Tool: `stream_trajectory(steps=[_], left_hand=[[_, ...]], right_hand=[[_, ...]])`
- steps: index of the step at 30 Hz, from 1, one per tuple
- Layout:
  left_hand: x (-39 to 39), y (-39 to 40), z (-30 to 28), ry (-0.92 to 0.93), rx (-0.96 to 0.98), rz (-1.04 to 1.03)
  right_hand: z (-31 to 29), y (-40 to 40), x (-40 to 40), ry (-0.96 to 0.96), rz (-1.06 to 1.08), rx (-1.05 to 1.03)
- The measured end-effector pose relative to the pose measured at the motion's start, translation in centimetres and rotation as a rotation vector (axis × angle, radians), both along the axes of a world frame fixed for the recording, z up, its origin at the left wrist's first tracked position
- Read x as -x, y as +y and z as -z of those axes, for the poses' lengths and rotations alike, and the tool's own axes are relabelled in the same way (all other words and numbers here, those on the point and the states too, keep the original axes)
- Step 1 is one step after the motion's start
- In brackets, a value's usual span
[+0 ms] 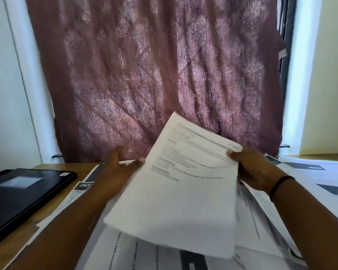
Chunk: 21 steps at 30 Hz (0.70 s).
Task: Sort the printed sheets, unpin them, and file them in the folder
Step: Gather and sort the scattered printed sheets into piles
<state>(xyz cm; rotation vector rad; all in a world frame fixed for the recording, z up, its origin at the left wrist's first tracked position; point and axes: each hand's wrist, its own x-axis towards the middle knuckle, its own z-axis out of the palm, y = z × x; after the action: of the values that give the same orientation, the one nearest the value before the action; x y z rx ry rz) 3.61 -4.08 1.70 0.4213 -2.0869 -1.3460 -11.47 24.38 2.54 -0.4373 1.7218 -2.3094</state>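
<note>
Two hands up: right hand (pixel 256 168) is pinching the far right corner of one raised printed sheet (pixel 181 184), thumb on top, while the left hand (pixel 121 162) is sitting at its left edge with fingers loosely spread, thumb tip touching the paper. One black folder (pixel 25 190) is lying closed on the wooden desk (pixel 12 238), left of the loose printed sheets (pixel 310 172) spreading across it; count unclear, they're overlapping. The raised sheet is blocking the middle of that pile, one mauve patterned curtain (pixel 154 75) hanging behind.
</note>
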Motion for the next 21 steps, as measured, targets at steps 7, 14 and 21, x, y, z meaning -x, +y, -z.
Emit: stream_trajectory(steps=[7, 14, 21], left_hand=[[-1.1, 2.2, 1.0, -0.368, -0.367, 0.499], [-0.8, 0.4, 1.7, -0.233, -0.349, 0.365], [-0.1, 0.1, 3.0, -0.371, -0.329, 0.347]], right_hand=[[1.7, -2.5, -2.3, 0.128, -0.125, -0.400], [0.2, 2.2, -0.3, 0.320, 0.230, -1.067], [0.6, 4.2, 1.1, 0.253, 0.129, -1.285]])
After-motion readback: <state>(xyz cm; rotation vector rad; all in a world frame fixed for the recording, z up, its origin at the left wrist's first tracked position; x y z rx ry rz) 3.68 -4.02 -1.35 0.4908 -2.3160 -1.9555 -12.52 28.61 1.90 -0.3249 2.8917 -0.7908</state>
